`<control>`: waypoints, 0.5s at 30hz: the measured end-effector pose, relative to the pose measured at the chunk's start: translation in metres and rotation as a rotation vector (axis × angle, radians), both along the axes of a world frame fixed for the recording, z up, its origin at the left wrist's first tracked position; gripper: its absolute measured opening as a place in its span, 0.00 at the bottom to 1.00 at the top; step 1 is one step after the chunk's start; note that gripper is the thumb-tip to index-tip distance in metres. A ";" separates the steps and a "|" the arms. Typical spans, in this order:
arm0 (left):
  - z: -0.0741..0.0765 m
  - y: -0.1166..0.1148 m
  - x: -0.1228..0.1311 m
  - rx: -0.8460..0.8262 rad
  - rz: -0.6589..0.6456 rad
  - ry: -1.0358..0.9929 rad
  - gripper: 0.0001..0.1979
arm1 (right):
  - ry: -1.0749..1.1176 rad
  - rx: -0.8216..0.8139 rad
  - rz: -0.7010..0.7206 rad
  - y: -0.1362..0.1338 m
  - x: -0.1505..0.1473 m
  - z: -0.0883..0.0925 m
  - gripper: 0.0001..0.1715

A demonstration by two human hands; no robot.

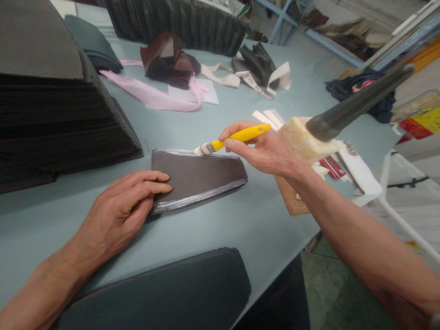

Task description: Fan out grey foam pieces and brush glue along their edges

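In the head view, my right hand (256, 149) is closed around the yellow handle of a paintbrush (245, 134). Its whitish bristles touch the far edge of a small stack of dark leather-like pieces (202, 176). White, wet-looking streaks run along the far and near edges of that stack. My left hand (129, 197) lies on the stack's left end, fingers stretched out and pressing down, with nothing held. Behind my right wrist stands a pale, glue-crusted container (299, 140) with a thick dark handle-like rod (357, 105) sticking up out of it.
A tall stack of dark sheets (41, 114) stands at the left. Nearer me lies a dark green panel (165, 288). Pink strip (154, 96), maroon scraps (168, 59) and a long row of dark pieces (175, 25) lie at the back. A brown board (290, 195) sits by the right table edge.
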State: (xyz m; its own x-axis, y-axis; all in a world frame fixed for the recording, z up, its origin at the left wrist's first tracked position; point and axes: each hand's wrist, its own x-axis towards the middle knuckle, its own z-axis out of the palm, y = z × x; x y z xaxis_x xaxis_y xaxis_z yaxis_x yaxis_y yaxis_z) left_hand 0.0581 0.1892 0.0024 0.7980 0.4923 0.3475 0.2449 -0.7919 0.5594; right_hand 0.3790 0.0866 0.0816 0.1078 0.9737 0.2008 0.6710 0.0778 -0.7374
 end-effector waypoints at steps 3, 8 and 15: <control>0.000 0.000 0.000 0.006 -0.003 -0.006 0.17 | -0.006 0.010 -0.020 -0.004 0.003 0.000 0.15; -0.002 0.001 -0.001 0.034 -0.017 -0.031 0.16 | -0.026 0.001 -0.050 -0.013 0.012 -0.001 0.16; -0.005 0.002 -0.001 0.039 -0.024 -0.036 0.17 | -0.034 0.018 -0.052 -0.027 0.020 -0.003 0.20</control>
